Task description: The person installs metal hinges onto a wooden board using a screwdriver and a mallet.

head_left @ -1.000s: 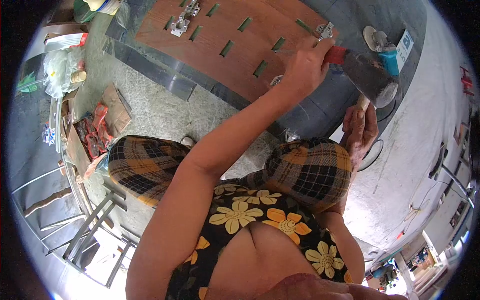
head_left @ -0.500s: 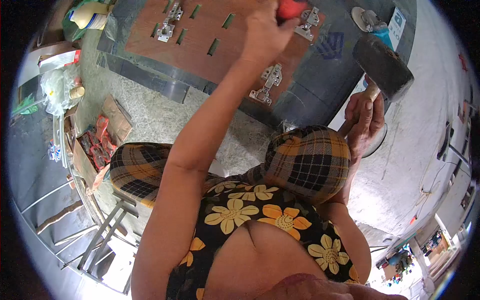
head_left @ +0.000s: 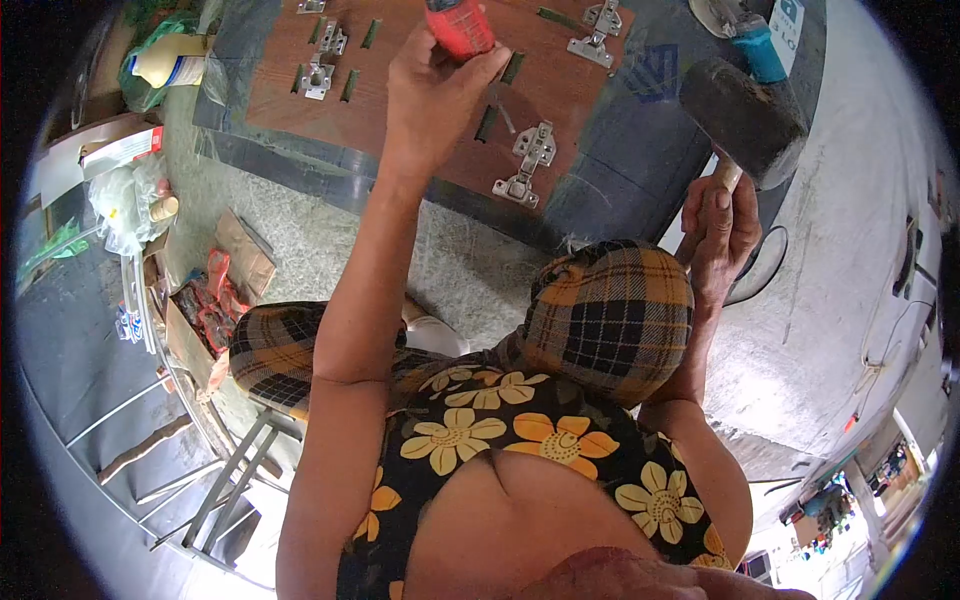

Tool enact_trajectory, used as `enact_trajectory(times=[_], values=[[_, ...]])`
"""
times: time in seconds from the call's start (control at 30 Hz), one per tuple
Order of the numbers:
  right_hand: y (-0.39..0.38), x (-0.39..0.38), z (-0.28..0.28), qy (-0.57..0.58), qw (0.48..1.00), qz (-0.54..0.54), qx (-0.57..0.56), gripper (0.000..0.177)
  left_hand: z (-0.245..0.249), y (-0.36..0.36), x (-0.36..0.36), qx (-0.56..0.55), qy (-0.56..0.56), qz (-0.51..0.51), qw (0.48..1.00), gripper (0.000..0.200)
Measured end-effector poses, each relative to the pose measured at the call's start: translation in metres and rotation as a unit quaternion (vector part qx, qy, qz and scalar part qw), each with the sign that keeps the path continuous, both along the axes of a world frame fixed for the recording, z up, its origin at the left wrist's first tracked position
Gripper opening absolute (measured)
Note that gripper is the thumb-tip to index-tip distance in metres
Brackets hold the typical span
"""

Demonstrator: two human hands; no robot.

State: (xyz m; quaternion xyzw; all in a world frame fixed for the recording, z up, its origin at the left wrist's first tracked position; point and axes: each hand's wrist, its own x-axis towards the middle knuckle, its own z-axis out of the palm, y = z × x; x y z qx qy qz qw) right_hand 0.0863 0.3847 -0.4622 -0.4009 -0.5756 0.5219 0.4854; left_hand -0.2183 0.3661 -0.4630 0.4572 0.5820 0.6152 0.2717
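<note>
My left hand [head_left: 430, 100] is shut on a red-handled chisel [head_left: 458, 28], whose metal blade points down at a slot in the brown wooden board [head_left: 420, 60]. My right hand [head_left: 722, 235] grips the wooden handle of a black rubber mallet [head_left: 742, 120], held up to the right of the board and apart from the chisel. A silver hinge [head_left: 525, 160] lies on the board just right of the chisel tip. More hinges sit at the board's upper left [head_left: 318, 75] and upper right [head_left: 597, 40]. Several narrow slots are cut in the board.
The board rests on a dark sheet [head_left: 640, 130] on the concrete floor. A blue power tool [head_left: 755, 40] lies at the top right. A cardboard box with red packets [head_left: 205, 300] and plastic bags [head_left: 125, 195] lie at the left. Metal stool legs [head_left: 230, 480] stand lower left.
My left hand has carried the chisel leftward across the board, from its right edge to a slot near the middle. The mallet stays raised in my right hand and has shifted slightly.
</note>
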Motion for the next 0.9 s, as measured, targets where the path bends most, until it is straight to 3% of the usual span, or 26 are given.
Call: enact_trajectory(times=[0.13,0.23,0.33,0.63,0.73,0.9], values=[[-0.001,0.001,-0.001,-0.022,1.0,0.017,0.001,0.028,0.018,-0.016,0.003,-0.048,-0.036,-0.003,0.998,0.035],[-0.002,-0.006,-0.001,0.027,0.999,0.017,0.002,0.027,0.011,-0.02,0.008,-0.018,-0.06,-0.003,0.998,0.037],[-0.002,-0.001,-0.006,0.009,1.0,0.021,0.005,0.028,0.013,-0.026,0.012,-0.018,-0.108,-0.031,0.993,0.035],[0.001,0.002,-0.004,-0.024,1.0,0.006,0.009,0.025,0.011,-0.015,0.014,0.006,-0.116,-0.018,0.993,0.032],[0.0,0.003,-0.001,-0.04,0.999,-0.011,-0.003,0.027,0.012,-0.013,0.011,-0.003,-0.265,-0.009,0.964,0.029],[0.0,0.01,-0.008,-0.045,0.998,-0.033,-0.013,0.029,0.006,-0.014,-0.006,-0.001,-0.36,-0.015,0.933,0.026]])
